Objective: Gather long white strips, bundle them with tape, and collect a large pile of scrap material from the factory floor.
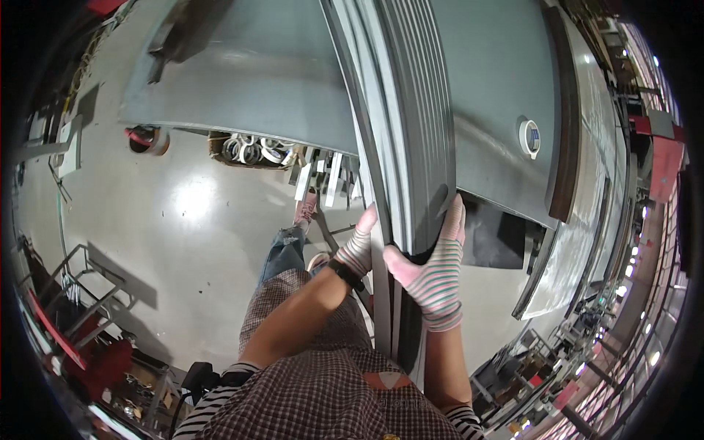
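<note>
A stack of long grey profiles [422, 95], some ribbed and some smooth, runs from the far side of a grey table [286, 73] over its near edge towards my body. My left hand [358, 246], in a striped knit glove with pink fingertips, holds the stack's left side; its fingers are mostly hidden behind and under the profiles. My right hand [438, 275], gloved the same way, grips the right side. Its thumb lies across the near end of the ribbed profile and its fingers stretch along the side.
A tape roll [529, 139] lies on the table's right part, beside a dark brown bar [568, 110]. Under the table edge stand a box of tape rolls [253, 150] and a round container [149, 139]. A metal-framed stand [95, 282] is at the left.
</note>
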Demonstrator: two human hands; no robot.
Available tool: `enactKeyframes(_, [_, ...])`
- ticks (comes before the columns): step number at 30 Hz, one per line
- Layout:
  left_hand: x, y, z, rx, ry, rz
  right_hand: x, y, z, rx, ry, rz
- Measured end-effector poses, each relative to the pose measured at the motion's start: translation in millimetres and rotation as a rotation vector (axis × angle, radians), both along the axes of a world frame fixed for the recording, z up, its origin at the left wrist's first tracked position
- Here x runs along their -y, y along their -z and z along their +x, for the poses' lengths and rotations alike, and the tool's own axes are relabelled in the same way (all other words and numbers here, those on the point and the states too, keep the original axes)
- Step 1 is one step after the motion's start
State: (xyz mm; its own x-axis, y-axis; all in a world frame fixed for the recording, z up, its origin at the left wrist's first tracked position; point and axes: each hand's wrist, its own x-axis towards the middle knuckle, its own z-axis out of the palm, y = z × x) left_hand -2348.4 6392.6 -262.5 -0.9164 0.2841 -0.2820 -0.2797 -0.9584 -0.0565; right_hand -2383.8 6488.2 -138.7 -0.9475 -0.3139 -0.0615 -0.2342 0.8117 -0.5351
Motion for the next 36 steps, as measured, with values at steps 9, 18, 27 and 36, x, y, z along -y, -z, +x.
enactKeyframes(9, [-43, -111, 181, -0.07, -0.024, -0.355, -92, -63, 136, 0.693, -0.248, -0.652])
enactKeyframes(18, [-76, -198, 362, -0.032, -0.266, -0.587, -125, -123, 273, 0.748, -0.446, -0.68])
enactKeyframes(27, [-7, -191, 485, 0.127, -0.417, -0.665, 8, -112, 351, 0.926, -0.452, -0.568])
enactKeyframes(36, [53, -36, 541, 0.831, -0.305, -0.132, 79, 10, 408, 1.788, -0.206, -0.285])
